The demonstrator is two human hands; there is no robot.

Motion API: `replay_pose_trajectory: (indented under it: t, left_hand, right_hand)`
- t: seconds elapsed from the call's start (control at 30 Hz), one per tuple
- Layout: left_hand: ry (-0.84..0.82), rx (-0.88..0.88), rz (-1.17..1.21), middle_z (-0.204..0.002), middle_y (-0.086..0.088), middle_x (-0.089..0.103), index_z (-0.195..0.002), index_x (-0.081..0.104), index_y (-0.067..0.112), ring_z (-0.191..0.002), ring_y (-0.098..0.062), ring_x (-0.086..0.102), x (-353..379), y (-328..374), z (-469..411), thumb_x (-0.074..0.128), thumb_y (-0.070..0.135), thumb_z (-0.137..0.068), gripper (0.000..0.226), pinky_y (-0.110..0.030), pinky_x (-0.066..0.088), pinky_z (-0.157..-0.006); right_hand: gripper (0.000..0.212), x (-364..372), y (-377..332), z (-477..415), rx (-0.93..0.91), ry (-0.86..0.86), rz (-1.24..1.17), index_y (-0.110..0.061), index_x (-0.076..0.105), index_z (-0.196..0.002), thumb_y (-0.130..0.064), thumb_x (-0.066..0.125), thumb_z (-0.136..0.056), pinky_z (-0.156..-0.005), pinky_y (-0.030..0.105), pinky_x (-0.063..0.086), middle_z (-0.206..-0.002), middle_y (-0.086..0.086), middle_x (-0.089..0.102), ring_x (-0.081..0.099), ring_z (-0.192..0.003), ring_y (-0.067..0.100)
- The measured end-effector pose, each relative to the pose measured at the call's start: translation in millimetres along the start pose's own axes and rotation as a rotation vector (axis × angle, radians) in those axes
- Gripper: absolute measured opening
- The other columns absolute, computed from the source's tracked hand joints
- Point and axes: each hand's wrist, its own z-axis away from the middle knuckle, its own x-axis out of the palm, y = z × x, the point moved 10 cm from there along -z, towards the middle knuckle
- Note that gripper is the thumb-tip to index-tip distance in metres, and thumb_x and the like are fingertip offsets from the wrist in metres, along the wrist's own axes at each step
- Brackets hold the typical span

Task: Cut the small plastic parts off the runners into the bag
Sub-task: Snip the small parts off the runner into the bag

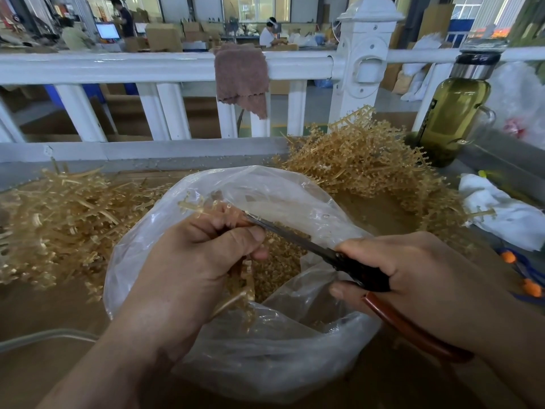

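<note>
Two heaps of tan runners are counted on the counter (44, 314), the left heap (59, 225) and the right heap (368, 160), well apart, and one clear bag (265, 364) is set open between them. A layer of small cut parts (280, 270), too many to be counted, is seen lying in the bottom of the bag. One single runner (194, 205) is held over the bag's mouth, and one pair of scissors (283, 231) is laid against it. Behind the counter a white railing (147, 66) is seen, with one brown cloth (241, 75) draped over its top rail. One bottle (451, 119) of greenish liquid is stood upright just beside the right heap, and one white rag (507, 214) is laid near the counter's right edge. The bag's mouth is crossed by both hands and the scissors, so much of its inside is hidden. Now the left hand (191, 261): its fingers are curled tight round the single runner, whose top is left sticking out past the fingertips while its lower end is let hang into the bag. The right hand (413, 276) is closed round the scissors' dark handles, thumb laid on top, one fingertip tucked beneath. The blade tip is placed right at the runner beside the left fingertips; how far the blades are parted cannot be told.
</note>
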Motion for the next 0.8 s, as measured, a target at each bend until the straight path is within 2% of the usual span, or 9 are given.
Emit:
replay_pose_trajectory:
  t: [0.1, 0.23, 0.4, 0.53, 0.67, 0.8]
  left_hand:
    - [-0.015, 0.011, -0.025, -0.069, -0.001, 0.07, -0.07, 0.077, 0.021, -0.071, -0.012, 0.069, 1.5, 2.0, -0.4, 0.081, 0.03, -0.064, 0.012, -0.034, 0.046, -0.076]
    - [0.0, -0.003, -0.009, -0.069, 0.0, 0.071, -0.07, 0.078, 0.021, -0.072, -0.012, 0.07, -0.7, -0.5, -1.0, 0.077, 0.025, -0.07, 0.004, -0.034, 0.048, -0.077]
    - [-0.043, -0.012, -0.008, -0.069, -0.003, 0.069, -0.069, 0.077, 0.019, -0.066, -0.01, 0.068, 2.6, 1.2, -1.5, 0.075, 0.023, -0.07, 0.005, -0.02, 0.05, -0.06]
    - [-0.042, -0.011, -0.041, -0.07, -0.003, 0.072, -0.071, 0.079, 0.02, -0.067, -0.011, 0.069, 0.8, 0.8, -2.2, 0.075, 0.024, -0.07, 0.006, -0.021, 0.05, -0.064]
    - [-0.055, -0.007, -0.067, -0.068, -0.002, 0.073, -0.069, 0.08, 0.023, -0.063, -0.008, 0.069, 3.0, 1.4, -1.2, 0.074, 0.025, -0.069, 0.006, -0.016, 0.05, -0.055]
    - [-0.072, -0.004, -0.057, -0.067, -0.002, 0.072, -0.069, 0.08, 0.022, -0.061, -0.008, 0.067, 5.0, 2.2, -0.7, 0.073, 0.023, -0.07, 0.007, -0.014, 0.049, -0.054]
  right_hand:
    - [0.021, 0.3, -0.6, -0.4, -0.008, -0.006, -0.005, -0.033, 0.06, -0.083, -0.053, 0.055, -0.089, -0.052, 0.009, 0.036, -0.063, -0.02, 0.052, 0.054, -0.059, -0.004]
    - [0.026, 0.8, 1.6, 0.1, -0.001, -0.003, -0.006, -0.032, 0.059, -0.082, -0.057, 0.053, -0.089, -0.051, 0.014, 0.038, -0.064, -0.018, 0.053, 0.056, -0.06, -0.001]
    - [0.031, 4.7, 4.0, -0.3, -0.002, -0.016, 0.028, -0.034, 0.055, -0.083, -0.064, 0.049, -0.088, -0.055, 0.017, 0.039, -0.066, -0.018, 0.051, 0.053, -0.063, 0.0]
    - [0.031, 6.0, 4.1, -0.7, -0.001, -0.021, 0.055, -0.036, 0.054, -0.084, -0.066, 0.046, -0.088, -0.055, 0.02, 0.041, -0.066, -0.019, 0.051, 0.053, -0.064, 0.0]
    - [0.031, 5.7, 3.9, -1.1, 0.001, -0.011, 0.055, -0.035, 0.054, -0.083, -0.065, 0.048, -0.088, -0.054, 0.019, 0.039, -0.065, -0.018, 0.05, 0.052, -0.063, 0.0]
    - [0.031, 5.7, 2.9, -1.6, 0.003, -0.006, 0.029, -0.034, 0.054, -0.083, -0.064, 0.048, -0.087, -0.054, 0.02, 0.039, -0.065, -0.017, 0.05, 0.053, -0.063, 0.001]
